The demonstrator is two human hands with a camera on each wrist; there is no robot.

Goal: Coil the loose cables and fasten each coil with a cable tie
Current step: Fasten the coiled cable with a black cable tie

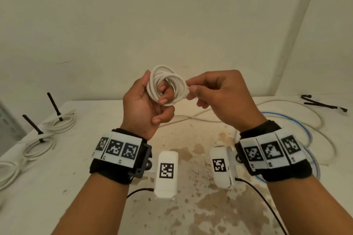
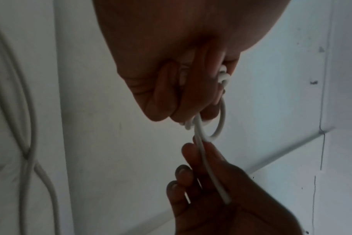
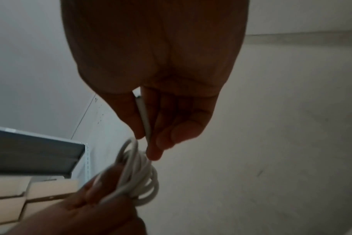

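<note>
Left hand (image 1: 147, 99), fingers curled through a white coil (image 1: 167, 85), holds it above the table (image 1: 95, 158); right hand (image 1: 217, 93) pinches the coil's free end.

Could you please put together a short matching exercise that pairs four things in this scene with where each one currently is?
Things:
1. white cable coil
2. free cable end
3. tied coils
4. spare black cable ties

Places:
A. far right of the table
B. held up in the left hand
C. left side of the table
D. pinched in the right hand

Pairs: 1-B, 2-D, 3-C, 4-A
</note>
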